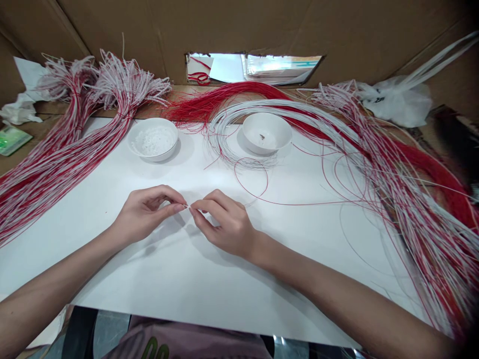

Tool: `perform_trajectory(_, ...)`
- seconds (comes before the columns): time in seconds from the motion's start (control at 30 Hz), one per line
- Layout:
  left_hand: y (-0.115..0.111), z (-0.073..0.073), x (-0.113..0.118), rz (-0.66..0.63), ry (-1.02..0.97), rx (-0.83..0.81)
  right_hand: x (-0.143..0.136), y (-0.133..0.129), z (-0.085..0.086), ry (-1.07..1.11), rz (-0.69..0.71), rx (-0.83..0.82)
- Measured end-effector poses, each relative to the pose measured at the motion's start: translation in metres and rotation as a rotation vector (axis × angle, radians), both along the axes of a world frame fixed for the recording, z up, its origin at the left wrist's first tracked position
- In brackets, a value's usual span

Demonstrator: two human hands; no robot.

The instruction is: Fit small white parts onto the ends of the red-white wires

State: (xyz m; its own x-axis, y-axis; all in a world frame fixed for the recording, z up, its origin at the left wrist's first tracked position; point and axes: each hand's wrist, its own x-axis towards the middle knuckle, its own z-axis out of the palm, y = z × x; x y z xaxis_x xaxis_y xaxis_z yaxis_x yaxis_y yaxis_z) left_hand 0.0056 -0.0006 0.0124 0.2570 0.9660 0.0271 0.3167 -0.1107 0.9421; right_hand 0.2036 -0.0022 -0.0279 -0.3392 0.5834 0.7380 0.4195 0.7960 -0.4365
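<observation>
My left hand [151,212] is closed in a pinch, thumb against forefinger. Facing it, my right hand [226,222] pinches too, its fingertips almost touching the left ones. A tiny white piece [187,206] shows in the gap between them; whether it is a wire end or a small sleeve I cannot make out. Behind the left hand stands a white bowl [159,155] partly filled with small white bits. Another white bowl [267,147], with a little brown scrap in it, rests farther back beside a coil of white wires [220,122].
Bundles of red and white wires [93,144] with white-tipped ends lie at left; another wire bundle [419,199] runs down the right. Red wires [232,94] arch across the back. Loose red strands cross the white tabletop [179,284]. A cardboard wall [239,25] with a slot closes off the back.
</observation>
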Motion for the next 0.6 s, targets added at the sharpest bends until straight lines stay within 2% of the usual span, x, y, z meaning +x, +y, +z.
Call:
perform_trajectory(0.37, -0.0009, -0.0015, 0.0011, -0.042, -0.026, 0.042, -0.0003, 0.0002, 0.001, -0.018, -0.015, 0.006)
perform_trajectory(0.5, -0.0017, -0.0056, -0.0004, -0.086, 0.002, 0.087, -0.0003, 0.0001, 0.0021, -0.018, -0.007, 0.023)
perform_trajectory(0.6, -0.0021, -0.0067, -0.001, -0.071, 0.043, 0.122, 0.0003, -0.0001, 0.0019, -0.023, 0.012, 0.022)
